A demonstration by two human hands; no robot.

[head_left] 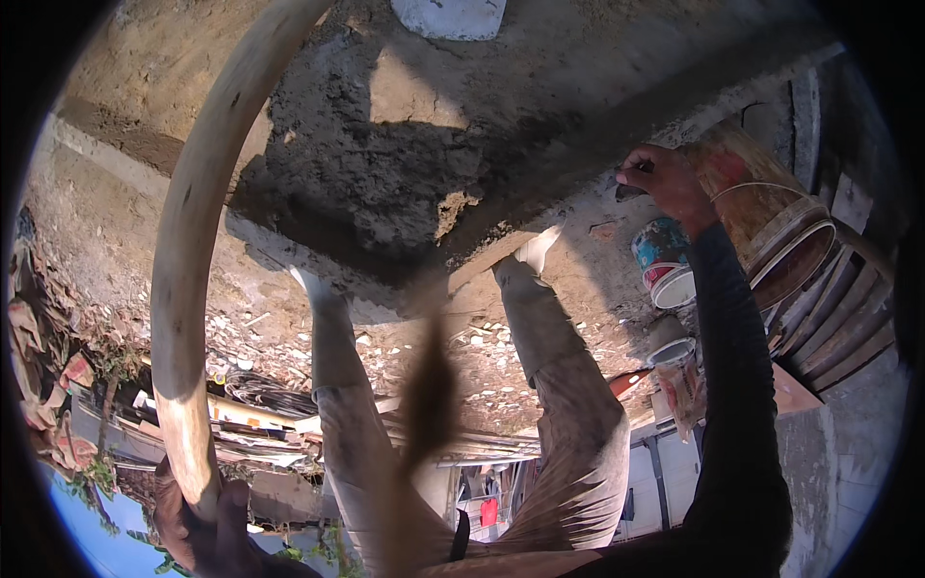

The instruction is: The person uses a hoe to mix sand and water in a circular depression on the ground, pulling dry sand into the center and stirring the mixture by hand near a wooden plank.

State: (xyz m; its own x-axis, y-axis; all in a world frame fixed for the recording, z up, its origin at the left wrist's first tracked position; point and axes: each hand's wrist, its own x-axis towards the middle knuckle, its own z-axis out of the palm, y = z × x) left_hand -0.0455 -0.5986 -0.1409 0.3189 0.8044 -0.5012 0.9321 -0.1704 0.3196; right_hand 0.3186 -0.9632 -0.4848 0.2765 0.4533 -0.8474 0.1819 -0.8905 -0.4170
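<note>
My left hand (198, 525), at the lower left, is wrapped round the near end of a long, slightly curved wooden pole (183, 260). The pole runs up past the top edge, so its far end is out of sight. At the upper right, my right hand (665, 183) is held over a concrete ledge with its fingers curled together. A small dark shape (629, 191) shows at the fingertips, too unclear to name. Between the hands lies a heap of dark, wet, mortar-like material (356, 173), partly in shade, in the corner where low ledges meet.
A large rusty drum (761, 193) lies tipped at the right, beside a small paint-stained bucket (660, 250) and a grey pot (670, 342). My legs (559, 385) stand by the ledge corner. Wooden boards and debris (260, 414) lie behind. A pale object (448, 17) is at the top edge.
</note>
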